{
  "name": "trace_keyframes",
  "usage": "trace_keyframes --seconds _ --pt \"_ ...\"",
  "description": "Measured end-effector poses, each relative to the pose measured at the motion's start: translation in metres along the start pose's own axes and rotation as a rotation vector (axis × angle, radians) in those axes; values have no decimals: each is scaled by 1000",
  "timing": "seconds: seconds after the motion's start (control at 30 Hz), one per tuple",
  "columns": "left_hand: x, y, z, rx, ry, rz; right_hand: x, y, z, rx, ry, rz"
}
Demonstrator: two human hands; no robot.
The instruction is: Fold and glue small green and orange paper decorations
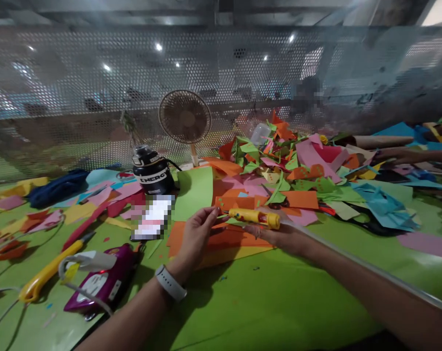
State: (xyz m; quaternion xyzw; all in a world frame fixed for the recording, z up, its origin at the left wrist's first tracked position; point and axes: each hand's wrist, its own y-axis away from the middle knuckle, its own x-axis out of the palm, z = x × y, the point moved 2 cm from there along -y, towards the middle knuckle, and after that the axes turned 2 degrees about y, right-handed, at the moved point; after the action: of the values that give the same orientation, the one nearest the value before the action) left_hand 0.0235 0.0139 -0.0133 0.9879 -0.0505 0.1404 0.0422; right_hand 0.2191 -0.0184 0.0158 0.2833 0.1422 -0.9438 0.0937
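My right hand [279,234] is wrapped round a yellow glue gun [255,217], its nozzle pointing left and a clear glue stick [352,258] running out behind it to the right. Just left of the nozzle, my left hand [201,229] has its thumb and index finger pressed together; what they pinch is too small to name. Orange paper sheets [235,239] lie on the green table [279,302] under and behind both hands. A light green sheet [195,187] lies behind my left hand.
At the left are a purple power strip [120,270], a yellow-handled tool [52,273] with a cord, and a phone [153,218]. Farther back stand a black bottle [153,170] and a small fan [185,117]. Paper scraps [279,161] heap up behind. Another person's hand [396,156] reaches in at right.
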Motion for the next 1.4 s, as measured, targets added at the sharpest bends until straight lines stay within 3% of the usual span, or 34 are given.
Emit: trace_keyframes --seconds 1.4 --pt "-2 -2 6 30 -12 14 3 -1 -16 70 3 -38"
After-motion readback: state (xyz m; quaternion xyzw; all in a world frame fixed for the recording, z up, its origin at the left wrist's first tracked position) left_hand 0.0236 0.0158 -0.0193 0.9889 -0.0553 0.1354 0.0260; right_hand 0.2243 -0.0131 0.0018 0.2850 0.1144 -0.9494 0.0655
